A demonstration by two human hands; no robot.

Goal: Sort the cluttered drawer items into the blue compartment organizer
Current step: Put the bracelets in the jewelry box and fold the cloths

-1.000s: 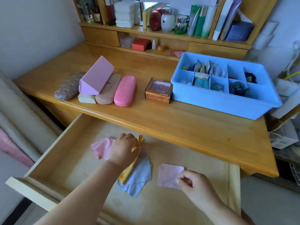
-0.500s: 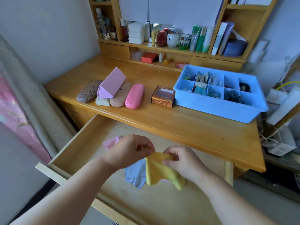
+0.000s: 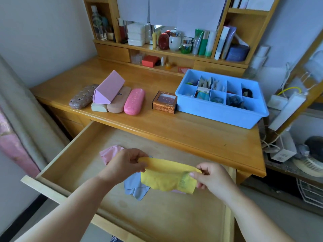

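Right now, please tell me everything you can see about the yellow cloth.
The yellow cloth is small, thin and soft, like a lens wipe, with a faint print near its lower right corner. It hangs stretched above the open drawer. The left hand pinches its upper left edge and the right hand pinches its upper right edge. Its lower part droops over a blue cloth.

Organizer [image 3: 218,112] on the desk [image 3: 174,130], right of the cases [image 3: 134,101] — open drawer [image 3: 83,154] in front, below.

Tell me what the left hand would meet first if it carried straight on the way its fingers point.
The left hand points right along the yellow cloth it pinches, so it would probably meet the right hand holding the other end; depth is hard to judge.
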